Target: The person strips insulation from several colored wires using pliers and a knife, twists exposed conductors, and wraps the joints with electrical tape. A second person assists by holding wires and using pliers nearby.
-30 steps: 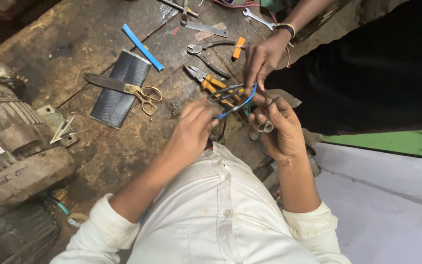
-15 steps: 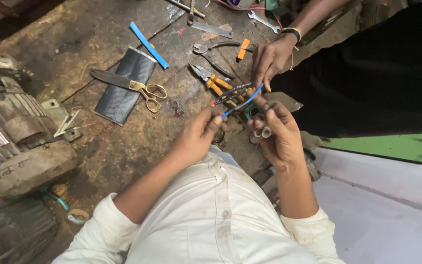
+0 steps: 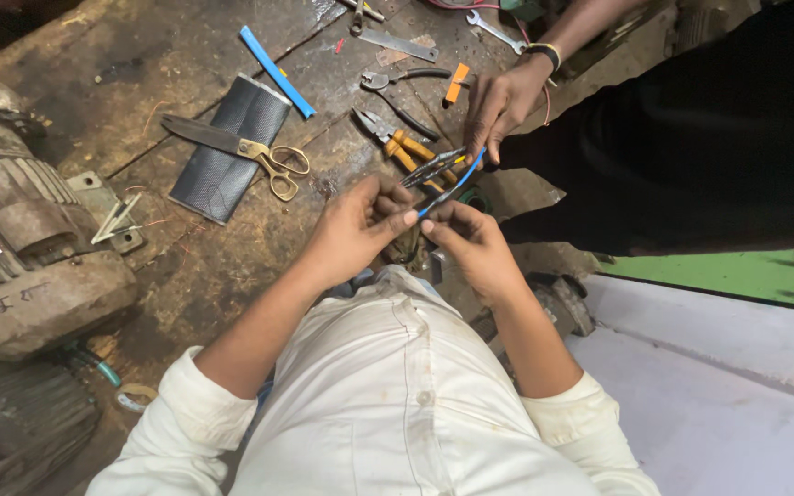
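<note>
Both hands meet over the bench (image 3: 232,266) edge: left hand (image 3: 356,230) and right hand (image 3: 470,243) each have their fingers pinched on the near end of a blue wire (image 3: 452,186). A co-worker's hand (image 3: 500,106) grips the far end, beside a bundle of dark wires (image 3: 432,167).

The wire's long axis runs diagonally, near end low at the fingertips, far end pointing up and right, away from the wearer. To do this well, I'd say keep the pinch tight near the tip and the wire taut between both people so it doesn't twist. Pliers (image 3: 397,142) lie just behind.
</note>
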Demonstrator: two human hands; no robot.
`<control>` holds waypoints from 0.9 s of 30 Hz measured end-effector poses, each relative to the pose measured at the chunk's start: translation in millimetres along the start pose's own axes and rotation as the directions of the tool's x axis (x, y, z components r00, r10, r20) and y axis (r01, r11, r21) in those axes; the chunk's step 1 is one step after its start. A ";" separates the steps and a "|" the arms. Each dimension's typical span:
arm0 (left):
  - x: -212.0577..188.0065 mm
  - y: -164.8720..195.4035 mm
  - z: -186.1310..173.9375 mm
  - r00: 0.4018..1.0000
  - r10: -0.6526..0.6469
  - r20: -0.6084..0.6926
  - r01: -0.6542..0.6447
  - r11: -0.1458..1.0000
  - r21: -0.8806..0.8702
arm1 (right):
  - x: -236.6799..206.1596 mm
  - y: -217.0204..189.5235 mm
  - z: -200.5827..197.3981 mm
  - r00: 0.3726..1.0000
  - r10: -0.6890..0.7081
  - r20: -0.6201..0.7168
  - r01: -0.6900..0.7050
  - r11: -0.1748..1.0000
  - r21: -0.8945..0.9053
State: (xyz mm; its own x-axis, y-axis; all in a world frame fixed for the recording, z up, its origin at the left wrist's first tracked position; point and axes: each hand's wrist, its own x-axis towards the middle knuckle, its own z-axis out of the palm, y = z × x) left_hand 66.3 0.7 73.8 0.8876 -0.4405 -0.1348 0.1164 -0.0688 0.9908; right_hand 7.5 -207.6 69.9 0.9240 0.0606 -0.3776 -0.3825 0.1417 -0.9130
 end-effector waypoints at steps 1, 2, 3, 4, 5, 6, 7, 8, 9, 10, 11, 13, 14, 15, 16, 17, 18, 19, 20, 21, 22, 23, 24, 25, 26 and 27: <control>0.3 0.4 -0.4 1.000 0.004 0.007 -0.004 0.999 0.041 | 2.3 0.7 -1.2 1.000 -0.005 0.016 0.005 1.000 -0.005; -0.3 1.3 -1.1 1.000 0.003 0.016 -0.005 0.997 0.081 | 3.8 0.8 -2.1 0.999 -0.006 0.031 0.007 1.000 -0.010; -1.2 2.3 -1.8 1.000 0.002 0.024 -0.005 0.993 0.120 | 5.0 0.7 -2.9 1.000 0.003 0.025 -0.003 1.000 -0.014; -2.2 3.5 -2.4 1.000 0.000 0.031 -0.004 0.993 0.115 | 5.6 0.0 -3.5 1.000 0.011 0.020 -0.011 1.000 -0.018; -2.7 4.8 -2.7 0.999 0.000 0.038 -0.004 0.994 0.111 | 6.3 -0.8 -3.7 1.000 0.017 0.016 -0.016 1.000 -0.023; -3.3 6.1 -3.0 0.999 0.000 0.046 -0.005 0.994 0.107 | 6.5 -1.6 -3.6 1.000 0.016 0.024 -0.016 1.000 -0.016; -3.7 7.2 -3.1 0.999 0.000 0.046 -0.005 0.993 0.114 | 6.5 -2.6 -3.5 0.999 0.016 0.032 -0.016 1.000 -0.010; -3.8 8.3 -3.2 0.999 0.001 0.045 -0.007 0.993 0.121 | 6.6 -3.6 -3.0 0.999 0.015 0.040 -0.015 1.000 -0.003; -3.5 9.1 -3.0 0.999 0.003 0.045 -0.009 0.992 0.128 | 6.3 -4.5 -2.9 0.999 0.019 0.046 -0.019 1.000 0.003; -3.0 9.8 -3.0 0.999 -0.005 0.039 -0.001 0.988 0.155 | 6.3 -5.5 -2.6 0.998 0.025 0.051 -0.025 1.000 0.009; -2.6 10.1 -2.8 0.999 -0.015 0.033 0.008 0.983 0.181 | 6.2 -6.2 -2.6 0.998 0.031 0.056 -0.032 0.999 0.015; -2.0 10.5 -2.3 1.000 0.017 0.021 -0.022 0.969 0.246 | 6.3 -7.7 -2.8 0.998 0.025 0.050 -0.025 1.000 -0.008; -2.2 10.6 -1.9 0.998 0.057 0.017 -0.060 0.957 0.285 | 6.4 -8.6 -3.0 0.999 0.022 0.046 -0.021 1.000 -0.019; -2.6 10.5 -1.4 0.995 0.095 0.014 -0.095 0.942 0.323 | 6.1 -9.3 -3.2 0.998 0.017 0.054 -0.016 1.000 -0.015; -3.7 10.5 -0.2 0.993 0.120 0.004 -0.116 0.946 0.302 | 5.6 -10.3 -3.3 0.998 0.013 0.060 -0.012 1.000 -0.012; -5.2 10.4 1.6 0.989 0.145 -0.007 -0.137 0.949 0.283 | 5.0 -11.6 -3.4 0.998 0.009 0.067 -0.008 1.000 -0.009; -6.7 10.2 3.1 0.985 0.171 -0.019 -0.159 0.951 0.265 | 3.6 -13.0 -3.1 0.998 0.028 0.059 -0.025 0.999 -0.044; -8.1 9.9 4.8 0.984 0.178 -0.018 -0.167 0.951 0.259 | 1.7 -14.8 -2.9 0.998 0.045 0.052 -0.041 0.996 -0.080; -9.2 9.4 6.8 0.982 0.186 -0.018 -0.176 0.952 0.252 | -0.3 -16.8 -2.2 0.997 0.061 0.045 -0.055 0.992 -0.117; -9.6 8.5 8.4 0.981 0.193 -0.019 -0.183 0.952 0.244 | -2.3 -19.0 -1.4 1.000 0.001 0.009 0.001 0.987 -0.163; -9.6 7.6 9.1 0.978 0.207 -0.011 -0.198 0.947 0.253 | -4.5 -21.5 -0.3 0.998 -0.059 -0.025 0.053 0.976 -0.211; -9.3 6.4 9.6 0.975 0.221 -0.004 -0.212 0.942 0.261 | -5.7 -23.8 0.8 0.991 -0.121 -0.056 0.102 0.961 -0.259; -8.9 5.1 9.5 0.972 0.235 0.002 -0.227 0.936 0.271 | -5.5 -26.7 1.4 0.911 -0.404 -0.080 0.300 0.785 -0.542; -8.2 3.8 8.8 0.973 0.230 0.015 -0.226 0.936 0.270 | -4.8 -29.3 1.9 0.762 -0.647 -0.007 0.410 0.491 -0.769; -7.0 2.5 8.0 0.974 0.224 0.031 -0.224 0.937 0.269 | -3.2 -31.8 2.1 0.569 -0.809 0.145 0.411 0.128 -0.903; -5.5 1.4 7.1 0.974 0.220 0.050 -0.225 0.937 0.266 | 0.3 -34.6 1.3 0.546 -0.785 0.293 0.487 0.013 -0.873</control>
State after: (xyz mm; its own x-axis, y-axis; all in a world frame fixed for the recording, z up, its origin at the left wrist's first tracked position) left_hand 58.5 -3.3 75.8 0.8679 -0.4892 0.0862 -0.2095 -0.2032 0.9565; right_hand 21.1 -211.2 101.6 0.8042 0.2109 0.5556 0.4465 -0.8315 -0.3307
